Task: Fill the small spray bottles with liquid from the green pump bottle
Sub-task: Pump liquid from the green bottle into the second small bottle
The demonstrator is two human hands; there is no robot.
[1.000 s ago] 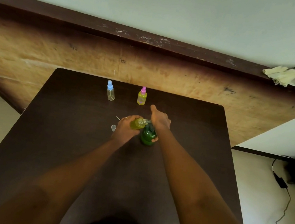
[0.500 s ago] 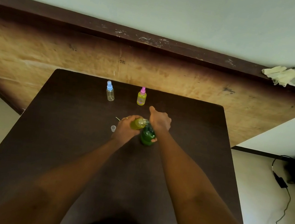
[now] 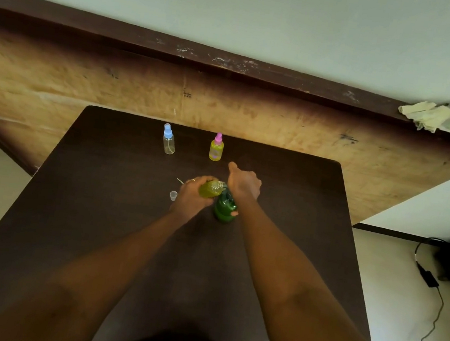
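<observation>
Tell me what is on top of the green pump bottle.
The right hand covers the top of the green plastic pump bottle, hiding its pump head. The left hand holds a small yellow-filled bottle tilted beside it.

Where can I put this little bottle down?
Bare table lies left of the clear cap and right of the right hand. It's crowded around the green pump bottle and by the blue-topped bottle and pink-topped bottle at the back.
</observation>
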